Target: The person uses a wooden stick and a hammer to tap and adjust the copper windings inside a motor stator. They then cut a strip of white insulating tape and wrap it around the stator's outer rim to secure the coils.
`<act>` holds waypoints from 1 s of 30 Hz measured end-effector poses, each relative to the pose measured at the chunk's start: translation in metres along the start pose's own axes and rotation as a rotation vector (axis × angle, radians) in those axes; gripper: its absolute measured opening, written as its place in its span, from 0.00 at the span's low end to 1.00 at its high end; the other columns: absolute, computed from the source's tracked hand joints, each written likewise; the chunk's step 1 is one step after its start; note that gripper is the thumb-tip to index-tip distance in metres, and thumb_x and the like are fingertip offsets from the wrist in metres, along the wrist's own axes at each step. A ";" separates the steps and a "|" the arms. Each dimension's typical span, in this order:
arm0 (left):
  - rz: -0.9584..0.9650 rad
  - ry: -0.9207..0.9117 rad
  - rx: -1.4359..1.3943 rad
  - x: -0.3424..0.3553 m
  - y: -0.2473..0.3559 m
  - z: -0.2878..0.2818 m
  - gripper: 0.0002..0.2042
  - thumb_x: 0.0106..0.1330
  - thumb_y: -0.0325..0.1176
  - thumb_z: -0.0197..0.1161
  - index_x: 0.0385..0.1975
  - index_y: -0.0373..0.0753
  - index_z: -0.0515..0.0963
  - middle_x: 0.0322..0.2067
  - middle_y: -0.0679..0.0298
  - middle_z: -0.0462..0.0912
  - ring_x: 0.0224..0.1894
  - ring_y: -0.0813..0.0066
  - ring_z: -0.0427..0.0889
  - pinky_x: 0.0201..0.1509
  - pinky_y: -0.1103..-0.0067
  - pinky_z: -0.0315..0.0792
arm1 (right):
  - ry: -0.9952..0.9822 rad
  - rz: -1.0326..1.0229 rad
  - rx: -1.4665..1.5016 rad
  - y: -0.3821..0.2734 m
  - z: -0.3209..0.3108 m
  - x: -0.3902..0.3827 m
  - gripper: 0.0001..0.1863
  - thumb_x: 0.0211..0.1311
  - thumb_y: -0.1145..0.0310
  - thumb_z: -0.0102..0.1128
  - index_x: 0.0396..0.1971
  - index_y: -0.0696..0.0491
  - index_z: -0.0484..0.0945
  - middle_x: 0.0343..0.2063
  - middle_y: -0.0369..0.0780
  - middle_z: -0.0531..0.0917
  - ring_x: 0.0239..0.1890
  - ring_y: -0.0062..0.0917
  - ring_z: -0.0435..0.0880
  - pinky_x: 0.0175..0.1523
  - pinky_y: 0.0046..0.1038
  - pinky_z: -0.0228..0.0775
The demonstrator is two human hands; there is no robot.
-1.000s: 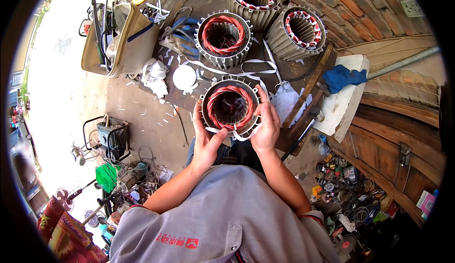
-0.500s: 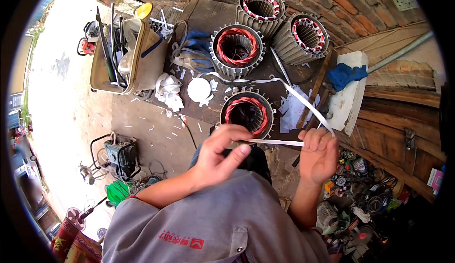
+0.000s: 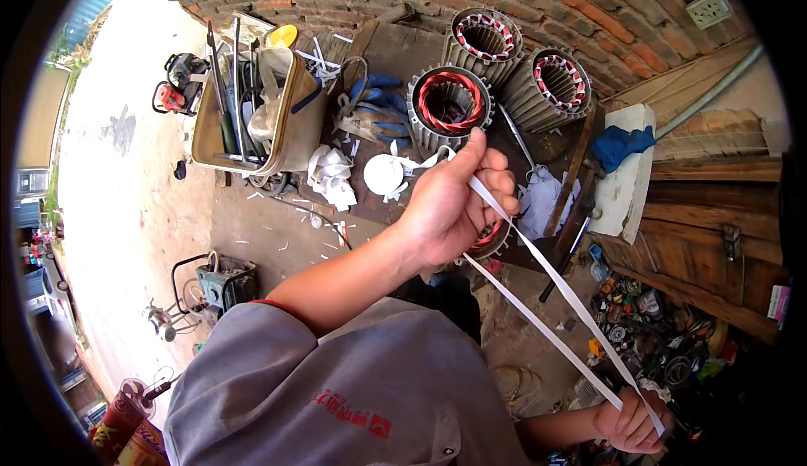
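Observation:
My left hand point(image 3: 462, 201) is raised above the near motor stator, its fingers curled round a white cloth tape point(image 3: 538, 325). Low on the right, my right hand point(image 3: 635, 424) is closed on the same tape. Two strands stretch taut and slanting between the stator area and my right hand. Of the near stator, only part of its red winding point(image 3: 492, 241) shows; my left hand covers most of it. From my left hand the tape trails back toward a round white tape roll point(image 3: 384, 177) on the dark bench point(image 3: 378, 42).
Beyond stand a stator with red windings point(image 3: 450, 103) and two with white-laced windings point(image 3: 483, 37) point(image 3: 559, 81). Left are a tool-filled tub point(image 3: 307, 121), blue-grey gloves point(image 3: 374, 113) and crumpled white cloth point(image 3: 329, 172). A blue rag point(image 3: 622, 140) lies on a white block; scrap parts point(image 3: 656, 323) cover the floor below.
My right hand has swung down and right, drawing the tape out into two long strands. My left hand has moved up and right, over the near stator, and its fingers have curled in.

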State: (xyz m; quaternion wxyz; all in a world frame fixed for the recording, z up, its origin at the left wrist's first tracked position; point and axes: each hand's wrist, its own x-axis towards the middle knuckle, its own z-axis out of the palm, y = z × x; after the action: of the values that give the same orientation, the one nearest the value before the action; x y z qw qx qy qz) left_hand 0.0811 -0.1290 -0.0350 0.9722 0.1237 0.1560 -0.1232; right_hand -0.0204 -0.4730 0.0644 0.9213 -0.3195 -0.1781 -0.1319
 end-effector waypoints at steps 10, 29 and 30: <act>0.126 0.258 0.358 -0.046 0.020 -0.019 0.17 0.75 0.49 0.45 0.29 0.45 0.69 0.18 0.69 0.69 0.15 0.84 0.54 0.16 0.86 0.49 | 0.172 0.026 0.045 -0.077 -0.078 -0.030 0.18 0.70 0.59 0.49 0.19 0.49 0.66 0.14 0.31 0.65 0.15 0.14 0.60 0.27 0.18 0.54; -0.221 0.247 0.524 -0.094 -0.149 -0.036 0.18 0.75 0.44 0.48 0.53 0.36 0.67 0.43 0.60 0.77 0.41 0.76 0.79 0.48 0.78 0.75 | -0.665 0.360 -1.281 0.115 -0.044 -0.060 0.22 0.48 0.68 0.71 0.45 0.56 0.79 0.42 0.42 0.75 0.42 0.37 0.75 0.47 0.35 0.67; -0.213 0.258 0.554 -0.095 -0.147 -0.036 0.18 0.75 0.44 0.48 0.54 0.36 0.67 0.43 0.61 0.76 0.43 0.78 0.77 0.49 0.79 0.74 | -0.713 0.353 -1.267 0.129 -0.037 -0.060 0.18 0.48 0.70 0.70 0.42 0.55 0.80 0.40 0.41 0.76 0.40 0.37 0.75 0.47 0.35 0.64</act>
State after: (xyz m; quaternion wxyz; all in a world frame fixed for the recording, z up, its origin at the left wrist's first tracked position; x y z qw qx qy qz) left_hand -0.0577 -0.2381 -0.0662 0.8553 0.3813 0.2505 -0.2456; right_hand -0.0193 -0.3911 -0.0573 0.4546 -0.8363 -0.3021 0.0523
